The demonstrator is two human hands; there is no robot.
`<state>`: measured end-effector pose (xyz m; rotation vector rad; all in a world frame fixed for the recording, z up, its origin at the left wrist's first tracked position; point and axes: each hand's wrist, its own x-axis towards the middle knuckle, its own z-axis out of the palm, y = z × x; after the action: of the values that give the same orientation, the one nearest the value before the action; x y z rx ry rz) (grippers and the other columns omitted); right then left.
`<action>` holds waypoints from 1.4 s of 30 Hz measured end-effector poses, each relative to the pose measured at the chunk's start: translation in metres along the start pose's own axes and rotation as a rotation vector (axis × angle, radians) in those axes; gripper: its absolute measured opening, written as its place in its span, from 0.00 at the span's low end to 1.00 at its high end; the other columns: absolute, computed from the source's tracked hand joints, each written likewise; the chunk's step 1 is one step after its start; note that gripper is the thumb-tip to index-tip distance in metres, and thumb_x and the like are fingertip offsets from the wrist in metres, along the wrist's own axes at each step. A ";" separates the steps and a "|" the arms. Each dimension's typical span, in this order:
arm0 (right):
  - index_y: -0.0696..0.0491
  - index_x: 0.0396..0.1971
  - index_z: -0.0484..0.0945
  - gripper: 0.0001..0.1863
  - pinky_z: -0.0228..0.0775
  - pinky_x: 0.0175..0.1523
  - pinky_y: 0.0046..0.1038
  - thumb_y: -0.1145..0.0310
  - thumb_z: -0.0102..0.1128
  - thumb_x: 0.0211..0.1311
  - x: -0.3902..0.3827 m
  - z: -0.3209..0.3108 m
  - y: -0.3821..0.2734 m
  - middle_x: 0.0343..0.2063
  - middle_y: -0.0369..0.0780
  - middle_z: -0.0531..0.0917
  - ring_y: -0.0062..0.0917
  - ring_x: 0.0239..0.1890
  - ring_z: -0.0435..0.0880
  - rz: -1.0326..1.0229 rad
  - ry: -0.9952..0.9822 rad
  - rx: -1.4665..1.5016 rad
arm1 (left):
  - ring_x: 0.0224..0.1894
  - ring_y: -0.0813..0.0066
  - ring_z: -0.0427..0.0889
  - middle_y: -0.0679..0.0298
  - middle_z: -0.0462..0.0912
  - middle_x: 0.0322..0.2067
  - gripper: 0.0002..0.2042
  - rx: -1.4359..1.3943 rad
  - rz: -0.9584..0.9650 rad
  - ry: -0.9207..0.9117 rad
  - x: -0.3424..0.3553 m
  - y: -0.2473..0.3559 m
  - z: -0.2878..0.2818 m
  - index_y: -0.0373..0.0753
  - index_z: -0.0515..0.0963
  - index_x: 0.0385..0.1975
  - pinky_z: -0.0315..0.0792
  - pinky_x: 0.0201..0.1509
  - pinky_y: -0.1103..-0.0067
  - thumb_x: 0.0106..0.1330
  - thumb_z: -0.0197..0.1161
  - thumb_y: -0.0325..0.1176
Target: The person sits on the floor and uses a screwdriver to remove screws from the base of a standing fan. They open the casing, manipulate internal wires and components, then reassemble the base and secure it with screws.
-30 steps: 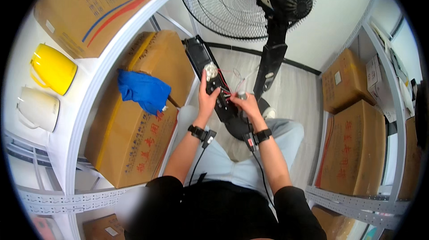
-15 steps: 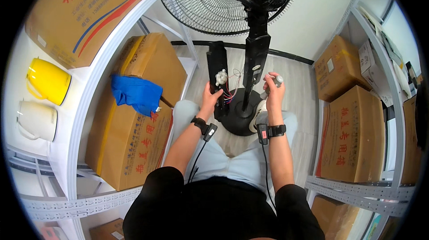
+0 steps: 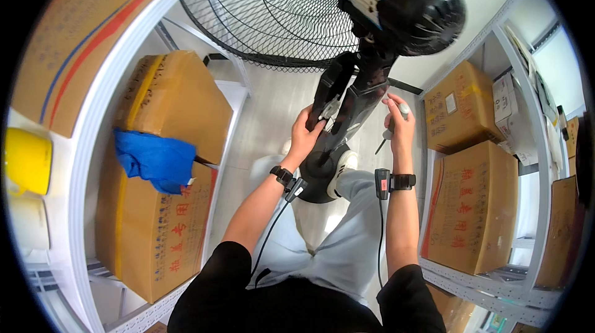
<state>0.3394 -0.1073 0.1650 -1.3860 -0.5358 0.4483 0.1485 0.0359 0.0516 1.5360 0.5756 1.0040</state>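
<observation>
In front of me stands a black pedestal fan; its motor housing (image 3: 427, 13) faces me and its column (image 3: 365, 94) leans right. My left hand (image 3: 304, 141) is closed on a long black panel (image 3: 334, 79), held against the column's left side. A small pale part (image 3: 330, 110) sits on the panel's inner face, beside my fingertips. My right hand (image 3: 401, 128), to the right of the column, is wrapped round a screwdriver (image 3: 403, 111) with a grey handle, its shaft pointing down. The fan's round base (image 3: 316, 178) rests on the floor near my shoe.
The wire fan guard (image 3: 266, 17) spreads at the upper left. Cardboard boxes fill shelves on both sides, with a blue cloth (image 3: 155, 158) over the left ones. A yellow kettle (image 3: 28, 160) and a white kettle (image 3: 28, 221) stand on the left shelf.
My left hand has brought the panel right, from beside the column to against it. My view has come closer to the fan. My right hand still grips the screwdriver, whose shaft now shows.
</observation>
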 end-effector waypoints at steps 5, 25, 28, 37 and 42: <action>0.59 0.49 0.79 0.19 0.57 0.25 0.17 0.63 0.65 0.64 0.038 -0.009 0.029 0.27 0.34 0.81 0.13 0.20 0.70 0.067 -0.148 0.072 | 0.51 0.68 0.82 0.58 0.81 0.51 0.25 0.036 0.055 -0.079 0.014 0.008 0.021 0.36 0.73 0.57 0.75 0.54 0.75 0.57 0.63 0.16; 0.54 0.47 0.74 0.13 0.70 0.30 0.24 0.73 0.56 0.63 0.059 -0.011 0.111 0.33 0.37 0.81 0.22 0.28 0.79 0.189 -0.189 0.358 | 0.48 0.67 0.85 0.57 0.83 0.49 0.27 -0.084 0.070 -0.153 0.026 0.012 0.014 0.34 0.77 0.55 0.76 0.50 0.78 0.51 0.59 0.12; 0.55 0.47 0.74 0.13 0.70 0.30 0.24 0.74 0.56 0.61 0.058 -0.012 0.114 0.31 0.38 0.81 0.23 0.28 0.79 0.207 -0.160 0.357 | 0.47 0.68 0.85 0.57 0.83 0.49 0.27 -0.070 0.099 -0.160 0.026 0.012 0.012 0.35 0.77 0.55 0.77 0.49 0.78 0.51 0.59 0.12; 0.55 0.48 0.75 0.15 0.70 0.28 0.22 0.75 0.57 0.60 0.061 -0.012 0.120 0.33 0.38 0.83 0.23 0.27 0.80 0.212 -0.173 0.368 | 0.47 0.68 0.85 0.56 0.84 0.49 0.28 -0.049 0.109 -0.200 0.027 0.015 0.007 0.36 0.77 0.56 0.77 0.50 0.77 0.52 0.61 0.12; 0.56 0.49 0.74 0.15 0.71 0.28 0.22 0.73 0.57 0.62 0.060 -0.012 0.120 0.35 0.38 0.82 0.23 0.28 0.80 0.192 -0.207 0.382 | 0.48 0.70 0.85 0.57 0.84 0.50 0.28 -0.042 0.109 -0.232 0.029 0.008 0.005 0.37 0.76 0.59 0.77 0.51 0.78 0.54 0.65 0.15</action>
<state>0.3960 -0.0654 0.0503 -1.0315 -0.4572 0.8123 0.1662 0.0554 0.0676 1.6330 0.3088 0.8974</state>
